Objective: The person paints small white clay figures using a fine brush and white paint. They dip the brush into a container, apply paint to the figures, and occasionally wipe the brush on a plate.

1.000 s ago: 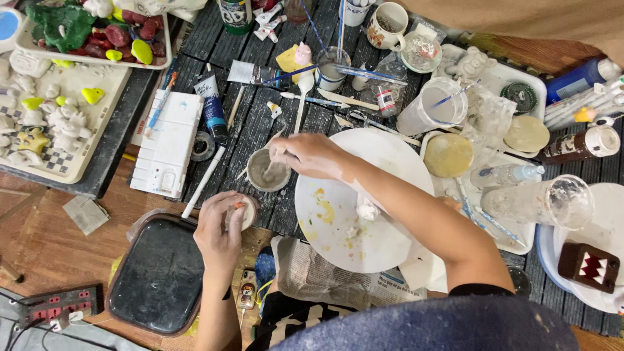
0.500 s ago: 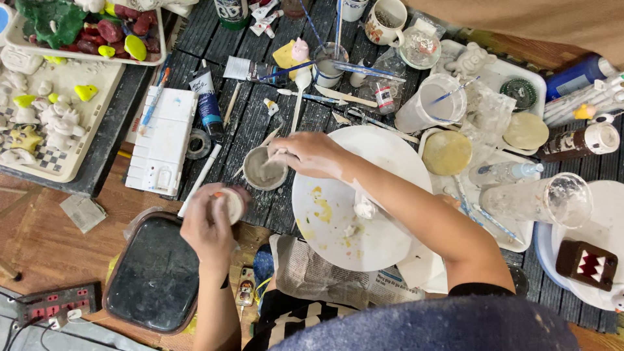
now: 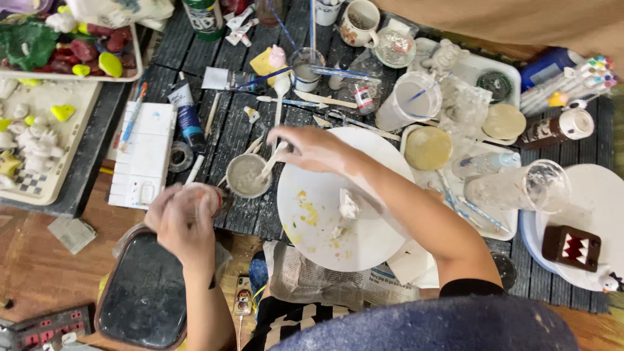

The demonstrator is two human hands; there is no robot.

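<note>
Fingers of the right hand point(image 3: 312, 148) pinched a pale stirring stick point(image 3: 272, 162) whose tip sat in a small grey cup point(image 3: 247, 175) of grey paste, just left of the round white plate point(image 3: 338, 221). The left hand point(image 3: 183, 221) curled around a small pale object point(image 3: 208, 195) beside the cup, above a black tray point(image 3: 143, 292). A white palette point(image 3: 144, 156) lay further left.

White round plate point(image 3: 338, 214) smeared yellow; small cup point(image 3: 247, 175) of grey paste; black tray point(image 3: 144, 289) near left; dark slatted mat point(image 3: 214, 130).
</note>
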